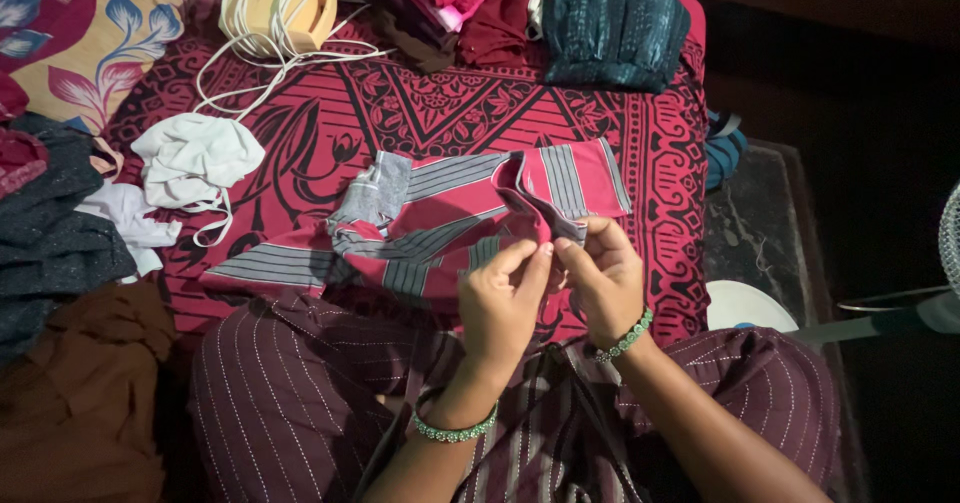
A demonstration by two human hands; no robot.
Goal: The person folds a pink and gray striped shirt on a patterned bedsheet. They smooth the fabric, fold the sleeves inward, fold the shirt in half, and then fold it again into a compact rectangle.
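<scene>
Far left of the hands, dark folded clothes (50, 223) are stacking up; nearer, a white crumpled cloth (195, 158) and a coil of white elastic cord (275, 13) are sitting within reach, probably as supplies. The red-and-grey striped garment (440, 228) is lying spread on the red patterned sheet (440, 103), directly ahead of the hands, edge pulled toward the lap, likely for close work. Left hand (505, 303) is pinching that edge, thumb and forefinger closed. Right hand (605, 278) is gripping the same fold just beside it, fingertips nearly meeting. Both wrists are bending inward, wearing green bead bracelets (625, 338).
</scene>
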